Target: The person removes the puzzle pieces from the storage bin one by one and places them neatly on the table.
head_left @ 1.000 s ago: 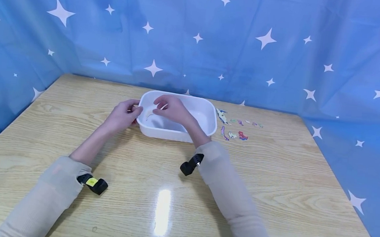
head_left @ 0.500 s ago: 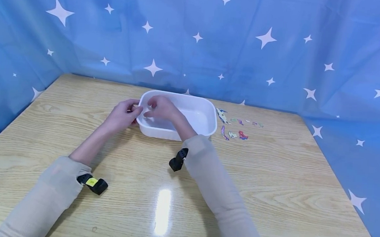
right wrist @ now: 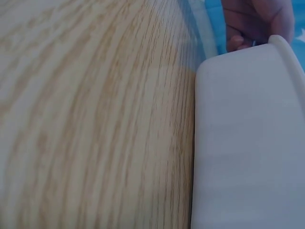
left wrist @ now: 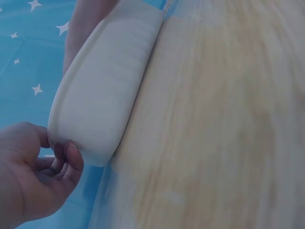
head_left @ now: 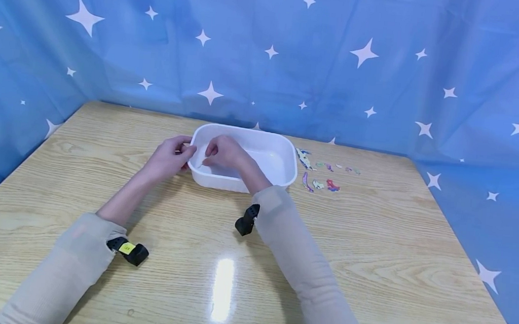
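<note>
A white plastic tub (head_left: 282, 165) stands at the back of the wooden table. My left hand (head_left: 170, 156) grips its left rim, thumb on top and fingers beneath; in the left wrist view, that left hand (left wrist: 38, 171) holds the rim between thumb and curled fingers. Inside the tub's left end is my right hand (head_left: 225, 154), fingers curled and thumb drawn in. A small, thin pale piece (head_left: 202, 164) shows at its fingertips, pinched there. The right wrist view shows only the tub's outer wall (right wrist: 248, 138) and the left hand at the far rim; my right hand is hidden there.
Right of the tub lie several small flat coloured pieces, among them a pale-and-blue one (head_left: 304, 159), a purple strip (head_left: 305, 181), a whitish one (head_left: 317, 185) and a red one (head_left: 332, 185). A blue star-patterned curtain (head_left: 266, 81) borders the table's back.
My right hand has moved left and down inside the tub, its fingers closing around the thin piece that lay there. My left hand stays on the rim.
</note>
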`<state>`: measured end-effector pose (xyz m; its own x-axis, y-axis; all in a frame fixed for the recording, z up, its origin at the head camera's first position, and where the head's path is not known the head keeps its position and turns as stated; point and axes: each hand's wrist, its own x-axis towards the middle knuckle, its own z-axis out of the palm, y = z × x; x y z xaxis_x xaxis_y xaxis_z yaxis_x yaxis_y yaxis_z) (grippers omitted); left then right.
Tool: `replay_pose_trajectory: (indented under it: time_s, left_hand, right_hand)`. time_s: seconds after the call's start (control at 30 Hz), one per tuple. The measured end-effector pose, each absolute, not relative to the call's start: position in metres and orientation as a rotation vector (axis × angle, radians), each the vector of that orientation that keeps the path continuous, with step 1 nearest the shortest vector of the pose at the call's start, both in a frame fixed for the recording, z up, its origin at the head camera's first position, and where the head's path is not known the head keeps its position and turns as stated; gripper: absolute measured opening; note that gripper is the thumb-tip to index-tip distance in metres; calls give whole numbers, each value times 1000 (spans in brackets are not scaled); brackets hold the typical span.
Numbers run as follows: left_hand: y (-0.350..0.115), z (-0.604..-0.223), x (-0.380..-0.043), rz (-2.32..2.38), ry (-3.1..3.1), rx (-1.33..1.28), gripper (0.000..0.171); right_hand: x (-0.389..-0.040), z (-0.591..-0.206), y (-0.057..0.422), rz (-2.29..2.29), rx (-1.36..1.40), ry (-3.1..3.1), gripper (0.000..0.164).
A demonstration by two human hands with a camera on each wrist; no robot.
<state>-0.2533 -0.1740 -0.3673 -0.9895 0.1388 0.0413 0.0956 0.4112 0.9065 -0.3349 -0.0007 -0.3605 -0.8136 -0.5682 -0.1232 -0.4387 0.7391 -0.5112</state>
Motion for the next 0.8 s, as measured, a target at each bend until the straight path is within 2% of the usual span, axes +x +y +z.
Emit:
replay_pose_trajectory:
  time_s: [0.8]
  left_hand:
    - [-175,-369,-255,1660,2599,200,45]
  right_hand:
    - [-327,-351,15,-905,-864,2606,12]
